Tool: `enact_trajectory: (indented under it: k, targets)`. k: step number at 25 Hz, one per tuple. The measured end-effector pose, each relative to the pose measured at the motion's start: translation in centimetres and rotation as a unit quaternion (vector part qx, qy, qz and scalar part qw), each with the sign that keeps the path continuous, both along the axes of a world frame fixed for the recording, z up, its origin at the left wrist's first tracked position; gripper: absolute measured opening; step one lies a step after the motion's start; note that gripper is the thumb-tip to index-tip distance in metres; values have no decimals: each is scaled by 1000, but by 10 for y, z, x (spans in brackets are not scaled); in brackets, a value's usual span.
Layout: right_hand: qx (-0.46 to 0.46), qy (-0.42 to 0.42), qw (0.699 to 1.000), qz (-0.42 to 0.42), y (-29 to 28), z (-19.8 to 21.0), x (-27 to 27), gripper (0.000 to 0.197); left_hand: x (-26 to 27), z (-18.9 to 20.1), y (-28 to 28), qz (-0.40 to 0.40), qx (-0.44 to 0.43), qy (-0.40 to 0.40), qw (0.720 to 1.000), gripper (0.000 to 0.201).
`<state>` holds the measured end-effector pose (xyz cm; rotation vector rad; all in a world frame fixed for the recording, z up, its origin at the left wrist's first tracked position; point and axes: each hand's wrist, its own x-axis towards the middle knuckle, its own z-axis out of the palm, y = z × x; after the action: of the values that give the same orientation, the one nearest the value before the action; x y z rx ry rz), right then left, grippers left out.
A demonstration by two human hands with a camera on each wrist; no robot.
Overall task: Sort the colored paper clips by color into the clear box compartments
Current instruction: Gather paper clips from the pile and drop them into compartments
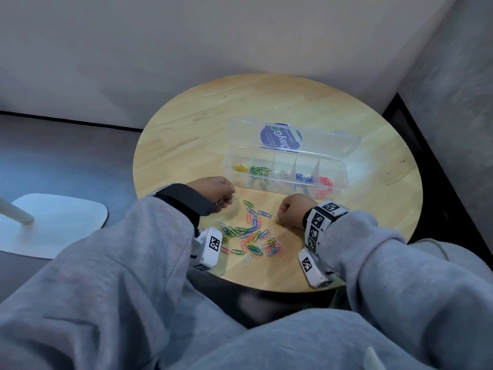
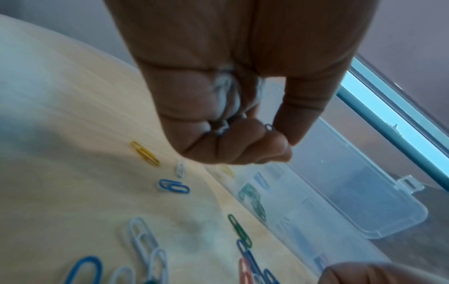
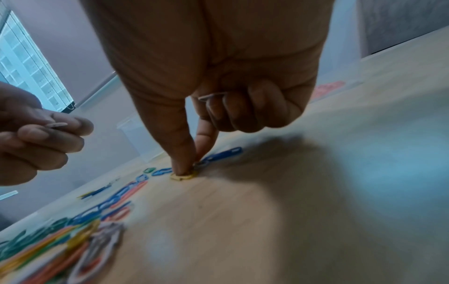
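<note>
The right hand (image 3: 213,107) pinched a yellow clip (image 3: 182,176) flat on the table (image 1: 186,145), five o'clock of the clear box (image 1: 344,180), nearer than the left hand (image 1: 216,193), which clutched white clips.

Head view: dim, cool, even light; table (image 1: 266,108) top evenly lit, mild glare on the box (image 1: 288,156) lid. Straight lines bow toward the frame edges; my sleeves (image 1: 106,303) loom large and soft at the bottom.

Left wrist view: bright window strip (image 2: 388,119) at upper right. My left hand (image 2: 233,86) is backlit and dark, throwing a soft shadow on the wood. Near clips (image 2: 145,249) blurred.

Right wrist view: window (image 3: 26,63) glows at upper left. Heavy blur low in the frame; clips (image 3: 60,249) smear into streaks. My right hand (image 3: 213,76) casts a broad shadow; bluish sheen at right.
</note>
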<state>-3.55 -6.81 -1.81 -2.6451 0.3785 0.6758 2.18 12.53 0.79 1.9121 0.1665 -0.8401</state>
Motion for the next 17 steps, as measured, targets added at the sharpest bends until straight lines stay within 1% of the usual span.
enact_trajectory:
  k: [4, 7, 9, 10, 11, 12, 13, 14, 16, 17]
  targets:
    - [-6, 12, 1000, -4, 2, 2, -2, 7, -2, 6, 6, 33, -6, 43, 998, 39]
    - [20, 15, 999, -29, 1, 7, -5, 3, -1, 6, 12, 78, -25, 47, 996, 36]
    - [85, 30, 994, -61, -1, 11, -4, 6, 0, 6, 17, 94, -22, 37, 995, 31]
    - [147, 46, 984, -88, -2, 13, -4, 8, 0, 6, 19, 100, -17, 33, 994, 31]
    - [218, 67, 966, -121, -3, 14, -5, 10, 2, 5, 19, 98, -8, 30, 995, 34]
    - [289, 84, 941, -153, -2, 14, -5, 13, 2, 6, 19, 86, 5, 23, 996, 36]
    - [343, 93, 918, -176, -2, 14, -6, 16, 3, 6, 18, 56, 31, 8, 998, 38]
    - [375, 92, 903, -188, -1, 14, -7, 20, 5, 6, 19, 10, 62, -11, 998, 39]
    - [404, 74, 890, -195, 1, 14, -8, 26, 6, 7, 22, -76, 142, -67, 985, 33]
    - [410, 65, 889, -193, 3, 14, -8, 27, 7, 7, 25, -87, 184, -101, 974, 23]
